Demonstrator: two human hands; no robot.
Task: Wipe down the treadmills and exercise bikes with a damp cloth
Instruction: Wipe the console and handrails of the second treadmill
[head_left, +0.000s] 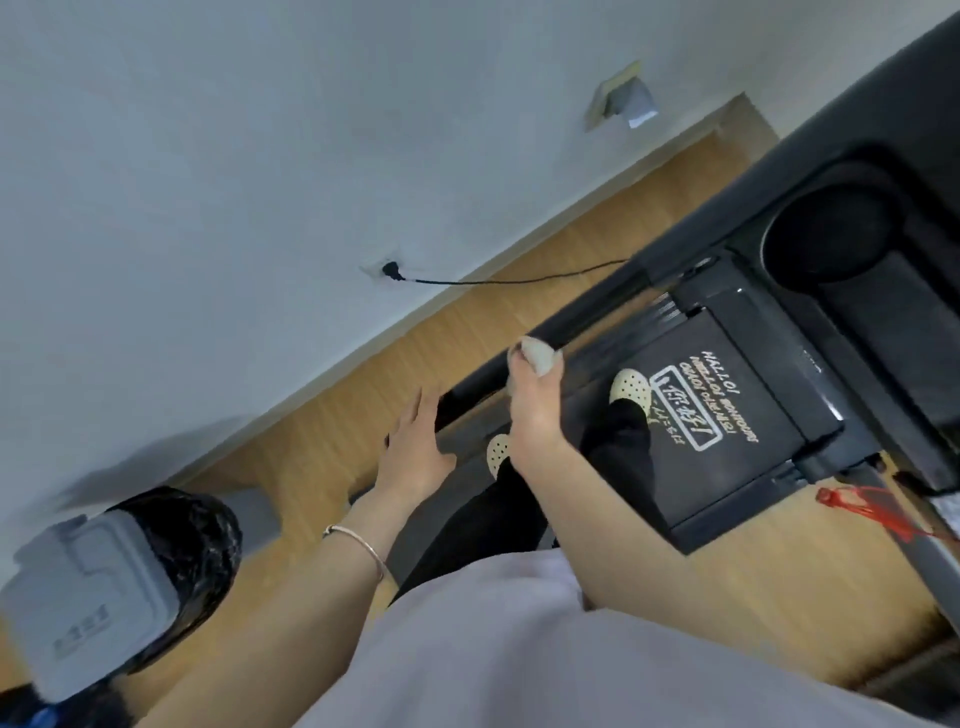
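Note:
The view is tilted. A black treadmill fills the right side, its deck printed with white lettering and its console with a round cup holder at upper right. My right hand grips a small white cloth and presses it against the treadmill's black handrail. My left hand, with a thin bracelet at the wrist, lies flat with straight fingers on the lower end of the same rail. My feet in cream perforated clogs stand on the deck.
A grey bin lined with a black bag stands at lower left on the wooden floor. A black power cord runs from a wall socket to the treadmill. A red safety cord hangs at right.

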